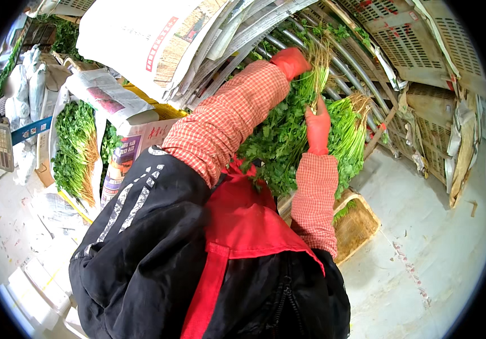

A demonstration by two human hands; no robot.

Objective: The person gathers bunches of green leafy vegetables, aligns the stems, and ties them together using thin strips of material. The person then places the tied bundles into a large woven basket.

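Both my hands wear red gloves, with red-checked sleeve covers above them. My right hand [319, 127] grips the stems of a bunch of leafy green herbs, likely coriander [283, 135], its leaves hanging towards my apron. Thin pale roots [320, 57] stick up at the far end of this bunch. Against the left side of the roots is my left hand [291, 63], its fingertips hidden. A second pile of green stems with roots [348, 131] lies just right of my right hand. Under the herbs runs a rack of metal bars [344, 78].
Stacked newspapers [132, 38] stand at the upper left. A paper-lined crate of rooted herbs [75, 148] and a scale display [2, 146] are farther left. Slatted plastic crates [408, 42] line the right. A basket [355, 226] stands on the floor [420, 237] by my right arm.
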